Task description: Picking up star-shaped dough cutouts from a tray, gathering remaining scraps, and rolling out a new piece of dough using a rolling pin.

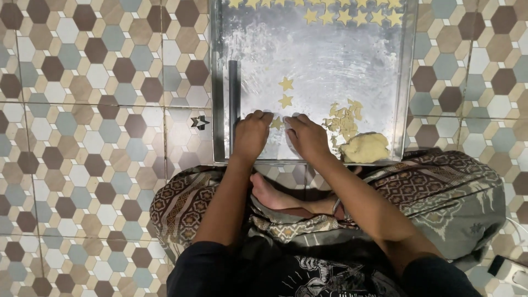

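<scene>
Tray centre: the floured middle of the metal tray (313, 60) lay bare, giving open passage between the near hands and the far row.
Far edge: a row of star cut-outs (352, 16) lined the tray's far end, closing that strip.
Left side: a dark rolling pin (233, 104) lay along the tray's left wall, narrowing entry there.
Mid-lane: two dough stars (285, 92) sat just beyond the fingertips.
Near right corner: dough scraps (344, 118) and a dough lump (364, 147) filled it.
Near edge: left hand (252, 135) and right hand (307, 137) lay side by side, a third star (276, 123) between them.
Floor left: tiled floor (99, 110) was open save a small star cutter (199, 122).
</scene>
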